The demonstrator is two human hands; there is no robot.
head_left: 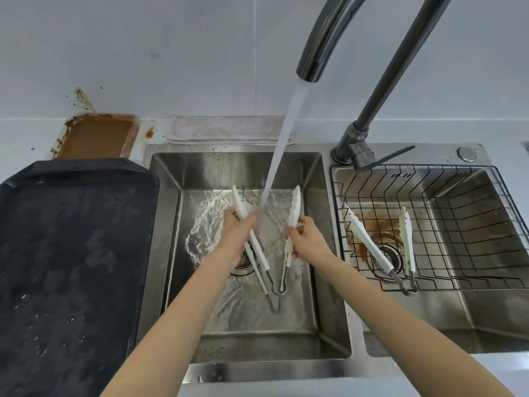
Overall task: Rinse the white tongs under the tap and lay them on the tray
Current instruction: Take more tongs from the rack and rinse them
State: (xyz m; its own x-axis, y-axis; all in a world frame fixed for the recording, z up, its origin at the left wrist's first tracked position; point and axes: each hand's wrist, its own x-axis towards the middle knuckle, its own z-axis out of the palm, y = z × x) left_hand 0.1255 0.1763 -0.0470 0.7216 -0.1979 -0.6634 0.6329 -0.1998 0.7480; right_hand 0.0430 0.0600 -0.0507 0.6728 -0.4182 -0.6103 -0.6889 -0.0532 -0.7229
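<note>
White tongs (294, 206) with metal handles are spread wide over the left sink basin (171, 224). My left hand (236, 230) grips their left arm and my right hand (307, 237) grips their right arm. Water from the tap (315, 58) streams down between the two arms and splashes near my left hand. The joined metal ends point toward me, low over the basin floor. A wet black tray (71, 253) lies on the counter to the left of the sink.
In the right basin a black wire basket (472, 224) holds a second pair of white tongs (372, 247); brown stains surround that drain. A dirty brown tray (97, 137) sits behind the black one. A folded cloth (223, 128) lies behind the sink.
</note>
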